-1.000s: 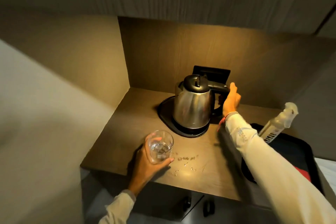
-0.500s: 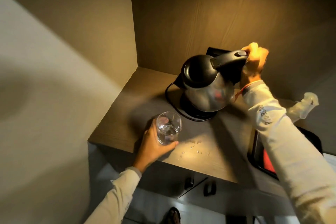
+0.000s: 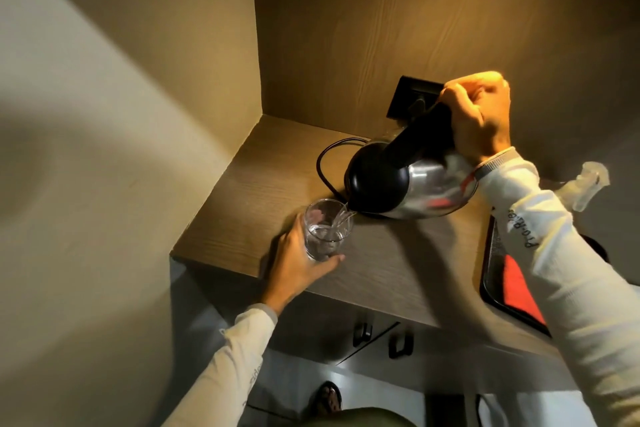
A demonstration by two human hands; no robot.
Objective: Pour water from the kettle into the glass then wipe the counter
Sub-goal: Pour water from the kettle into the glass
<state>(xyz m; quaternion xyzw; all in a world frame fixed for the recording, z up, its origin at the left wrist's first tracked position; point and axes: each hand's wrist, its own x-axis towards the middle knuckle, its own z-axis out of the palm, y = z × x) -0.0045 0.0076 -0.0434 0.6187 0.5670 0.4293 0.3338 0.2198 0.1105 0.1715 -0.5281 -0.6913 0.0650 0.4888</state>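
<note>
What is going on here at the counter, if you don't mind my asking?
A person is pouring water into a glass. The right hand holds the kettle by its handle, tipped with the spout at the rim of the glass, and a stream of water runs in. The left hand grips the glass near the front of the counter. The glass is partly filled. A spray bottle and a tray with a red cloth sit to the right; wiping has not begun.

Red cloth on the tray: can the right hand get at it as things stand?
Probably not yet: the right hand is shut on the tilted kettle, pouring. The red cloth lies partly under that forearm.
</note>
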